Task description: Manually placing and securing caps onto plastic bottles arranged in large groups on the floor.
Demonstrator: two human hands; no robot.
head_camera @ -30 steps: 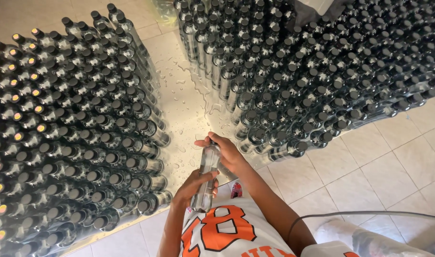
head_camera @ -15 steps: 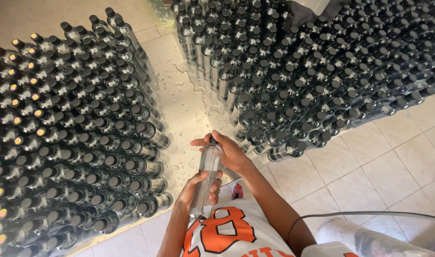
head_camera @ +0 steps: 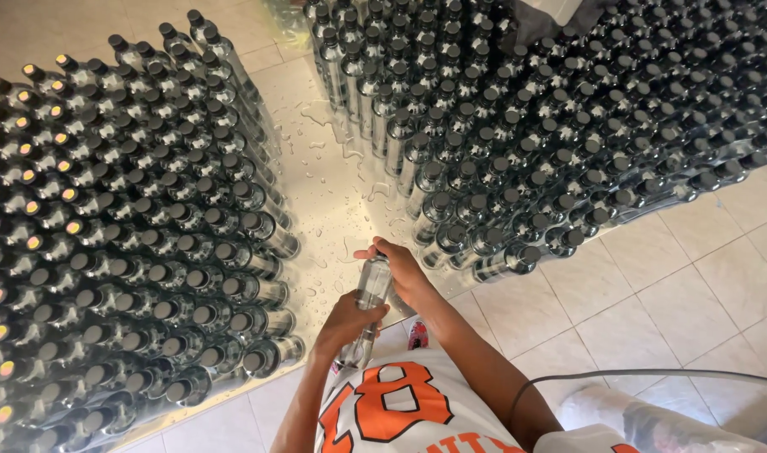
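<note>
I hold one clear glass bottle (head_camera: pixel 368 302) upright in front of my chest. My left hand (head_camera: pixel 343 323) wraps around its lower body. My right hand (head_camera: pixel 404 270) is closed over its top, hiding the cap. The bottle stands over a wet strip of tiled floor (head_camera: pixel 329 193) between two big blocks of like bottles. The left block (head_camera: pixel 123 243) has dark caps, with gold caps along its left edge. The right block (head_camera: pixel 551 117) has dark caps.
Water puddles lie on the tiles between the blocks. A thin grey cable (head_camera: pixel 644 375) curves across the floor at lower right, over a clear plastic bag (head_camera: pixel 652 419). Bare beige tiles (head_camera: pixel 677 294) spread right of my arm. A small red item (head_camera: pixel 417 333) lies by my knee.
The bottle has come slightly more upright in my hands, and my right hand has settled over its top. Both blocks of bottles stay unchanged.
</note>
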